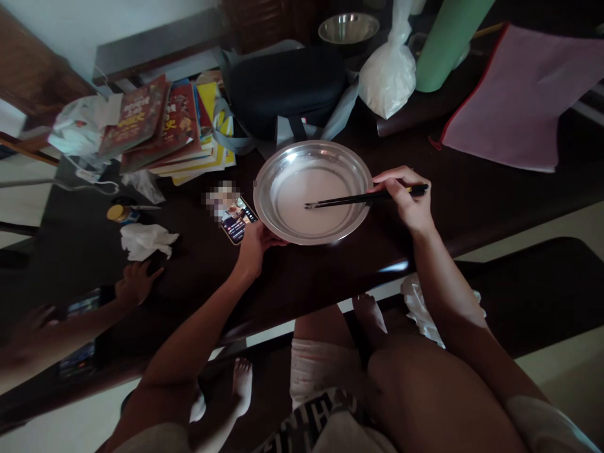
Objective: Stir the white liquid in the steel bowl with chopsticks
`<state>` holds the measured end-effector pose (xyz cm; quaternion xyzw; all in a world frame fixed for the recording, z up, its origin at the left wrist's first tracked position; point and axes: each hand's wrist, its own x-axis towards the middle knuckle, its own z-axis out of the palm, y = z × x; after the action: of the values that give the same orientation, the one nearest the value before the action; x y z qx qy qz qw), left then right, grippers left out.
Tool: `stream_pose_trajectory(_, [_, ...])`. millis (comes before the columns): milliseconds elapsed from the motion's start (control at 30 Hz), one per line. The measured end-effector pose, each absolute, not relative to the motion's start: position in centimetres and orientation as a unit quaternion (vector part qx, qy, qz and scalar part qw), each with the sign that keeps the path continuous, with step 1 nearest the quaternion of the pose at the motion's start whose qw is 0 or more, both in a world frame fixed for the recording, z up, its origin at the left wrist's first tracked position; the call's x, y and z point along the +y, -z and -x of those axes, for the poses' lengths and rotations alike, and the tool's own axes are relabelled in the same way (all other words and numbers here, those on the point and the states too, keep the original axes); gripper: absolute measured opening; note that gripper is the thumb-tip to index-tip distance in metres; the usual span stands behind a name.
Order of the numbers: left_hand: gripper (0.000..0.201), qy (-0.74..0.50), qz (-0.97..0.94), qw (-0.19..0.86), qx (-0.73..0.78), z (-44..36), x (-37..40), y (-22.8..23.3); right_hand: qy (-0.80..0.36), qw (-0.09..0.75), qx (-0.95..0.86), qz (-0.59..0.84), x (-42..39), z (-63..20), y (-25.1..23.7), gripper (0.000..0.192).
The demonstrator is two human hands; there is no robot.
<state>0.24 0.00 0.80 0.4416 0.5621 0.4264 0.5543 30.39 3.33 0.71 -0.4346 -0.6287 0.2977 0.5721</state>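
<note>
A wide metal basin [361, 211] stands on the dark table in front of me, with a whitish liquid [311, 182] in its bottom. My right hand [408, 195] is closed around a pair of black chopsticks [344, 199] at the basin's right side. Their tips reach into the liquid near the middle. At the lower left rim, my left hand [262, 242] grips the basin, its fingers partly hidden under the edge. Just beyond that hand lies a phone [238, 220] with its screen lit.
Another person's hand [136, 283] rests at the left near crumpled tissue [147, 241] and a small yellow-lidded jar [121, 214]. Books [160, 126], a black case [287, 85], a bag of white powder [389, 78], a green cylinder [448, 44] and a pink bag [514, 100] line the back.
</note>
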Motion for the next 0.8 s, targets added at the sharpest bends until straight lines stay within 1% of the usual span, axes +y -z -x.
stream_pose_trajectory(133, [0.056, -0.414, -0.405, 0.572, 0.581, -0.31, 0.24, -0.83, -0.31, 0.551, -0.652, 0.419, 3.3, -30.31, -0.7, 0.025])
stream_pose_trajectory(267, [0.074, -0.41, -0.388, 0.584, 0.583, -0.33, 0.28, -1.11, -0.299, 0.57, -0.635, 0.427, 3.33, -30.4, -0.76, 0.024])
stream_pose_trajectory(367, [0.078, -0.407, -0.389, 0.593, 0.576, -0.23, 0.27, -1.25, -0.307, 0.575, -0.628, 0.426, 3.29, -30.5, -0.85, 0.024])
stream_pose_trajectory(433, [0.072, -0.406, -0.386, 0.594, 0.577, -0.2, 0.28, -1.29, -0.316, 0.559, -0.644, 0.416, 3.26, -30.49, -0.88, 0.023])
stream_pose_trajectory(500, [0.06, -0.41, -0.38, 0.59, 0.582, -0.27, 0.29, -1.29, -0.316, 0.543, -0.66, 0.411, 3.29, -30.45, -0.87, 0.024])
stream_pose_trajectory(567, [0.047, -0.418, -0.377, 0.584, 0.584, -0.42, 0.25, -1.27, -0.302, 0.545, -0.66, 0.42, 3.37, -30.45, -0.82, 0.026])
stream_pose_trajectory(633, [0.039, -0.43, -0.374, 0.578, 0.584, -0.61, 0.14, -1.24, -0.284, 0.556, -0.647, 0.437, 3.45, -30.51, -0.75, 0.028])
stream_pose_trajectory(800, [0.035, -0.451, -0.371, 0.568, 0.581, -0.92, -0.29, -1.09, -0.295, 0.56, -0.645, 0.428, 3.39, -30.63, -0.69, 0.024])
